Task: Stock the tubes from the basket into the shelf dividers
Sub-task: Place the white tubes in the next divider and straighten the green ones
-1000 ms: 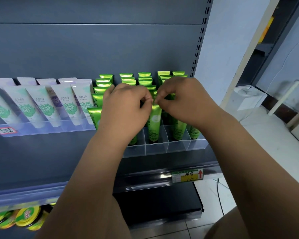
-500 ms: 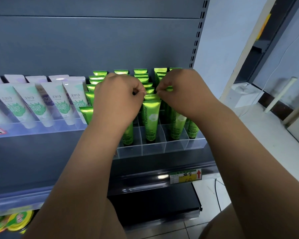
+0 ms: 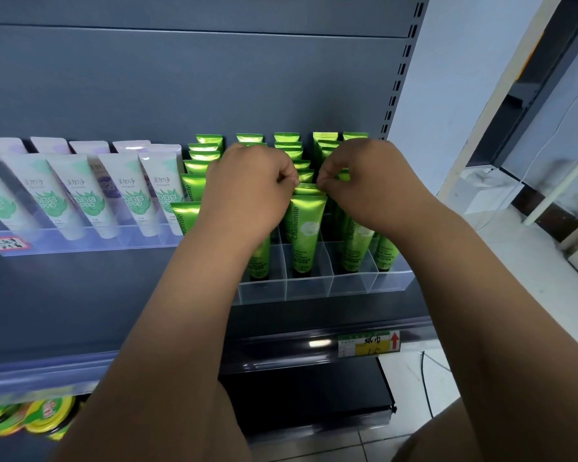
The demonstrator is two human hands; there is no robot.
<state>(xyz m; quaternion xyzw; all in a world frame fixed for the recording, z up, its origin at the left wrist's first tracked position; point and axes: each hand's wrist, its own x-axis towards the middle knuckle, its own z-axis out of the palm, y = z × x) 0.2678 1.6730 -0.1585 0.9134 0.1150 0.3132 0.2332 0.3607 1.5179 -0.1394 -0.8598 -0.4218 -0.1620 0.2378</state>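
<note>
Seating step: glossy green tube [image 3: 309, 190] upright near front of middle lane in clear acrylic shelf divider [image 3: 347, 285], crimped top pinched by left hand [image 3: 247, 191] at 9 o'clock, right hand [image 3: 364, 185] at 3 o'clock. Next, likely: press down, let go.

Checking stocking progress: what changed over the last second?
The left hand and right hand drew slightly apart and lifted a little, uncovering the top of the front Chamomile tube in the middle lane. Both still pinch a green tube top just behind it. The divider tray, the other green tubes and the white tubes stayed put.
</note>
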